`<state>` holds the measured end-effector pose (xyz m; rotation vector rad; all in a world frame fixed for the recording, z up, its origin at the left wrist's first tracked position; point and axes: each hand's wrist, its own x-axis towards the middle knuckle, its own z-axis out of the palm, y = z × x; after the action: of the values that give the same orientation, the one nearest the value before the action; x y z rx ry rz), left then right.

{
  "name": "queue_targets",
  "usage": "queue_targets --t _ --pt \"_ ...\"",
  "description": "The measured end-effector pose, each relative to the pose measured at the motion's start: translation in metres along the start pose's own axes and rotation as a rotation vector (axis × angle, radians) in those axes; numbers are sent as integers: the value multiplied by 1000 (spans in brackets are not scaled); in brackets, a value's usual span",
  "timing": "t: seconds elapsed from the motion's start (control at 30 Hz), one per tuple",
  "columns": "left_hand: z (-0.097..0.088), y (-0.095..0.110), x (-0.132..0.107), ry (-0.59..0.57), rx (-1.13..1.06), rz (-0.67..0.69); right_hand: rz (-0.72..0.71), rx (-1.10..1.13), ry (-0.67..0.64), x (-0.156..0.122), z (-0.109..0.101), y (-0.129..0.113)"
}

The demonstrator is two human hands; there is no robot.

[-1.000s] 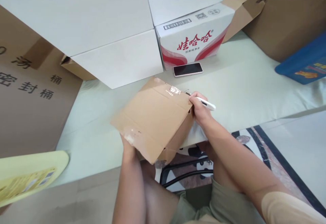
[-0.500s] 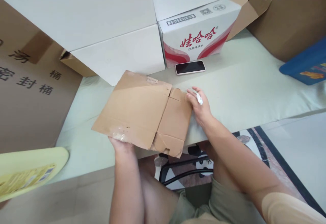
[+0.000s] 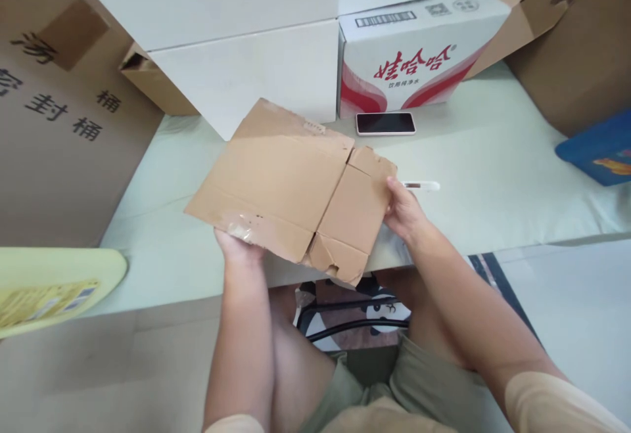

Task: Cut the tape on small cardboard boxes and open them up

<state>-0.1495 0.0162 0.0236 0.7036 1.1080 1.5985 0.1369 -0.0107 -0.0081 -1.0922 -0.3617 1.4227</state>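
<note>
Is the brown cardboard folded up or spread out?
Spread out: the cardboard shows its wide panel and narrower flap side by side across a crease. Underside hidden.

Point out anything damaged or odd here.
The cardboard, between the left hand and right hand, looks damaged: its edges are ragged, the small lower-right flap has a torn-looking notch, and crumpled clear tape clings beside the left hand. No spill shows.

the fingers of the left hand (image 3: 239,249) are hidden below the cardboard (image 3: 280,177). side edges cut a yellow object (image 3: 64,282) and a blue object (image 3: 594,148).
</note>
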Motion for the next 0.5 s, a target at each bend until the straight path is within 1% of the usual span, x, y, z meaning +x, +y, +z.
queue_targets --t 0.07,0.13,0.2,0.27,0.3,0.37,0.4,0.5 --pt "3 -1 -1 -12 -9 21 48 -16 -42 -8 1 2" --pt "6 -4 -2 -3 -38 57 95 -31 -47 -14 1 2" --pt "6 -6 -1 12 -77 78 109 -43 -17 -17 0 -3" --pt "3 -8 0 7 -108 55 83 -43 26 -21 -4 -16" --pt "1 -9 0 5 -118 30 39 -36 76 -24 -7 -25" --pt "-2 -9 -1 3 -130 -32 -106 -15 224 -35 -16 -50" --pt "-3 -9 -1 0 -131 -61 -262 7 380 -42 -23 -65" --pt "0 -9 -5 -17 -121 -107 -562 18 682 -68 -49 -115"
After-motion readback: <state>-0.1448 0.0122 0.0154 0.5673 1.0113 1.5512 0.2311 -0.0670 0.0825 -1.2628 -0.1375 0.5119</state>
